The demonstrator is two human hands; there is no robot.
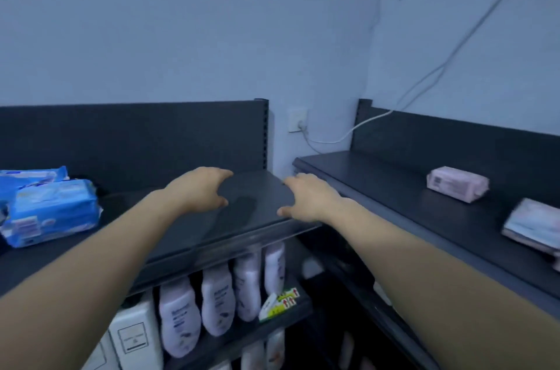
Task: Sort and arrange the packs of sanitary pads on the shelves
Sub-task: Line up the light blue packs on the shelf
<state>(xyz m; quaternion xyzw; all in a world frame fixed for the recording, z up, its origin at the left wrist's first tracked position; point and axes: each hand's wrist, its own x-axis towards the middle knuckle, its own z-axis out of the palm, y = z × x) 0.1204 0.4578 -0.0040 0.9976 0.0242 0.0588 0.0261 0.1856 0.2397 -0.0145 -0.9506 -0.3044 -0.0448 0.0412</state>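
Shelves [378, 187] hold two blue packs [53, 212], two pink packs [457, 183] — left hand [201, 190], right hand [309, 198] spread, empty.

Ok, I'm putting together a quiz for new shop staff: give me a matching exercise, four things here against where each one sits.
Things:
1 blue pad packs
2 pink pad pack
3 pale bottles
4 wall socket

Places:
A on the wall between the units
B right top shelf
C left top shelf, far left
D lower shelf under the left one

Pairs: 1-C, 2-B, 3-D, 4-A
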